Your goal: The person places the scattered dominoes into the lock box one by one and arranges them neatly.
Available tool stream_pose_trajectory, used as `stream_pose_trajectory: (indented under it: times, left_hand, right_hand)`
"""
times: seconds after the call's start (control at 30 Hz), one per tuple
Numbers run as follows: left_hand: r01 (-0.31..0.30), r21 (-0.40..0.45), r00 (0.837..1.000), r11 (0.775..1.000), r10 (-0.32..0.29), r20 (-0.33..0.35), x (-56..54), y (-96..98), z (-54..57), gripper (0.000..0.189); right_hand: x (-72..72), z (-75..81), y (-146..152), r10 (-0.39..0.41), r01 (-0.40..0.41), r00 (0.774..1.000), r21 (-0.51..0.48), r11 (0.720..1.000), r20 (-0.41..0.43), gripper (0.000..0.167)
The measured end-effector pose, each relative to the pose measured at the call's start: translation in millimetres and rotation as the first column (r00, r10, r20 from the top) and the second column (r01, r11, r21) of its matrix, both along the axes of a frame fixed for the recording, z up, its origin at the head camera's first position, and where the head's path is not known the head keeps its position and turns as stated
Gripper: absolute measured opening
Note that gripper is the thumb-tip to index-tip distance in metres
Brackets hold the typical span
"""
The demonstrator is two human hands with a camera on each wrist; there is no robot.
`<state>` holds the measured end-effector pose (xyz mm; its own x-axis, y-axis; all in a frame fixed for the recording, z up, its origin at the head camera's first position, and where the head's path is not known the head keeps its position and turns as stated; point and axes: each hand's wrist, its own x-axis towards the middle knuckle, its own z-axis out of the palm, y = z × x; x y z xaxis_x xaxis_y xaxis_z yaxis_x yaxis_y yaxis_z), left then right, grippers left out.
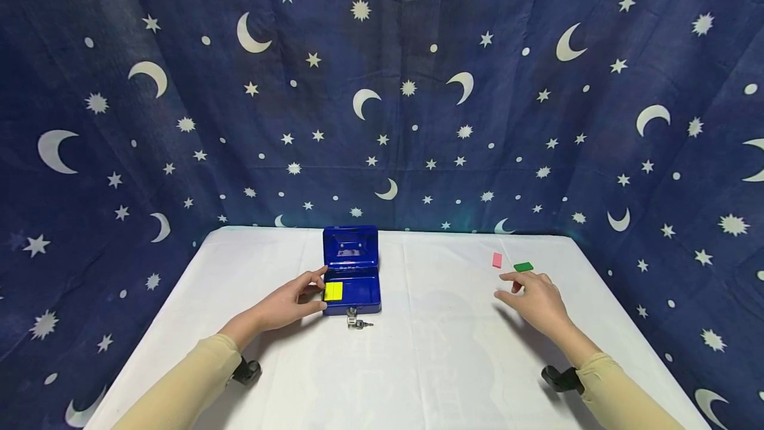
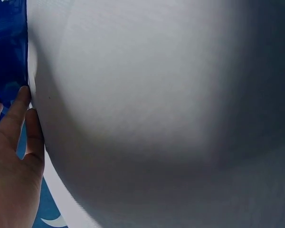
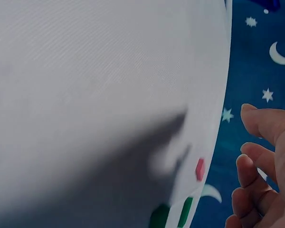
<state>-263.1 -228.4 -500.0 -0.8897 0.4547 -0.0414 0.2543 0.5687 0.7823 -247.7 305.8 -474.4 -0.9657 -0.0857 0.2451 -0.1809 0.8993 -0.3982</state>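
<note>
A small blue cash box (image 1: 352, 284) stands open on the white table (image 1: 430, 363), its lid upright. A yellow card (image 1: 333, 291) lies inside at the front left. A key with a ring (image 1: 357, 322) hangs from the front lock. My left hand (image 1: 315, 290) rests against the box's left side, and its fingers (image 2: 19, 114) lie straight along the blue wall (image 2: 9, 52). My right hand (image 1: 509, 287) hovers over the right part of the table with loosely curled fingers (image 3: 261, 161) that hold nothing. A red piece (image 1: 516, 286) shows just under them.
A pink piece (image 1: 497, 259) and a green piece (image 1: 523, 267) lie beyond the right hand, near the table's back right. A star-and-moon blue cloth (image 1: 382, 98) hangs behind and around the table. Black wrist mounts (image 1: 558, 378) sit on both forearms.
</note>
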Motion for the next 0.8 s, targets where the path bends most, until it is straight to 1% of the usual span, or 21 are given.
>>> stream_pose_trajectory:
  times: [0.17,0.33,0.43,0.67,0.8]
  left_hand:
    - [-0.002,-0.008,1.0,1.0,0.002,0.0,0.1,0.7,0.8,0.039]
    - [0.002,-0.009,1.0,1.0,-0.002,-0.004,1.3,0.7,2.0,0.039]
    - [0.003,-0.008,1.0,1.0,-0.003,-0.009,1.6,0.4,2.0,0.038]
    - [-0.005,0.001,1.0,1.0,0.005,-0.005,1.8,0.7,2.0,0.038]
    - [-0.004,-0.002,1.0,1.0,0.004,-0.009,1.9,0.7,2.5,0.037]
  right_hand:
    - [8.3,-3.9,17,-0.046,0.046,0.999,0.026,0.999,0.021,0.051]
    - [16.4,-11.2,32,-0.1,0.098,0.994,0.058,0.994,0.035,0.063]
    - [19.6,-15.2,40,-0.133,0.13,0.99,0.06,0.99,0.048,0.07]
    - [24.0,-20.3,54,-0.213,0.205,0.972,0.081,0.975,0.104,0.082]
    - [27.2,-22.5,60,-0.24,0.228,0.962,0.094,0.969,0.132,0.085]
